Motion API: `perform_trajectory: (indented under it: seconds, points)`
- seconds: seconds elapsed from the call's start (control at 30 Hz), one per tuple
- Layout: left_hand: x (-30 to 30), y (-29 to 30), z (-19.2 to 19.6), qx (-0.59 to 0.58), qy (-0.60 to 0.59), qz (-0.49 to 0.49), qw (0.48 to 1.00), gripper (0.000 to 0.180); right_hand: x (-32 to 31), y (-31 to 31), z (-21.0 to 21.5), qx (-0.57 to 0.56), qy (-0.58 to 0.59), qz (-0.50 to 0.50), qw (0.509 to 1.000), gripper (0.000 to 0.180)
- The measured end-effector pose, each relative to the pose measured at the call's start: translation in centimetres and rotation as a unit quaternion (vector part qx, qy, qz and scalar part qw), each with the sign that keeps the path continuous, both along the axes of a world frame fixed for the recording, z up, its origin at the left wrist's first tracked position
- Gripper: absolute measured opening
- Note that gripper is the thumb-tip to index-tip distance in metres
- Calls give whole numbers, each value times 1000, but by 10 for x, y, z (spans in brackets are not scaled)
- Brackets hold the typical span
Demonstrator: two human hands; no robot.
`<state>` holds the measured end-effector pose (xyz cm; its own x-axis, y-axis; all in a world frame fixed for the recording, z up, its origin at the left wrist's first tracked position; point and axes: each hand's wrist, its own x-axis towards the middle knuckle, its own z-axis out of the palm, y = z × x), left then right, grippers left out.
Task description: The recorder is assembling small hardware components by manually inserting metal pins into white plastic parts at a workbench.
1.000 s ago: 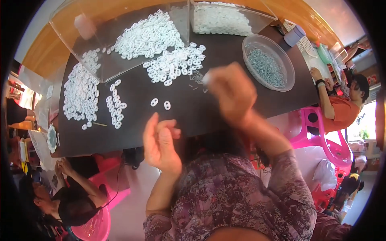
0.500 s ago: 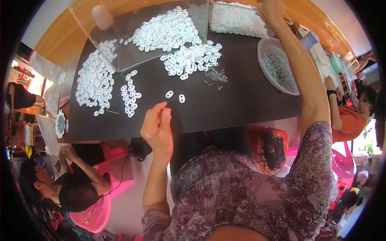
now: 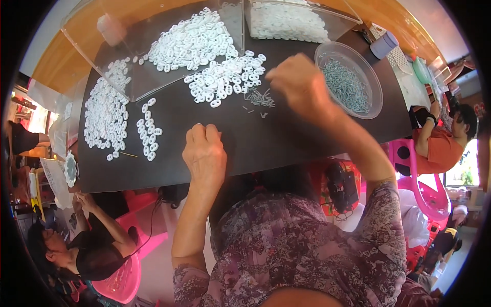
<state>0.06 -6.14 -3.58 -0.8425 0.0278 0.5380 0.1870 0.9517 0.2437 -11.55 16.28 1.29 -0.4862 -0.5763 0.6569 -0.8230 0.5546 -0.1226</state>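
Note:
My left hand point(image 3: 204, 152) rests knuckles up on the dark table point(image 3: 245, 146), its fingers curled down and together. Whatever lies under or between its fingertips is hidden. Over the table's right half is my right hand point(image 3: 299, 82), its fingers bent into a closed shape; I cannot see what is in it, if anything. It is close to a small heap of thin grey pins point(image 3: 261, 97) and a pile of white oval pieces with two holes point(image 3: 225, 79). A short double row of the same white pieces point(image 3: 148, 134) lies left of my left hand.
A clear box point(image 3: 153, 93) lies tipped around a large heap of white pieces point(image 3: 192, 41). Another heap point(image 3: 106, 112) spreads at the left. Far back is a clear container of white pieces point(image 3: 286, 23). A round clear bowl point(image 3: 380, 97) holds many pins. Seated people flank the table.
My right hand has come back from the far container toward the pin heap. My left hand has turned knuckles up and moved onto two loose white pieces, which no longer show.

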Motion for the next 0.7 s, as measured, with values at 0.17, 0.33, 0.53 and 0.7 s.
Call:
perform_trajectory:
  seconds: [0.17,0.33,0.53,0.7]
  points:
    - [-4,4,-2,1,28,-15,999,15,30,-25,-34,5,-61,28,998,10]
    - [-6,11,-2,-6,14,-45,999,17,26,-33,-38,67,-40,41,996,13]
    - [-5,6,4,43,16,-61,997,18,28,-40,-32,120,-8,37,992,9]
    - [-19,-19,13,37,73,-23,996,20,34,-37,-30,104,9,40,994,15]
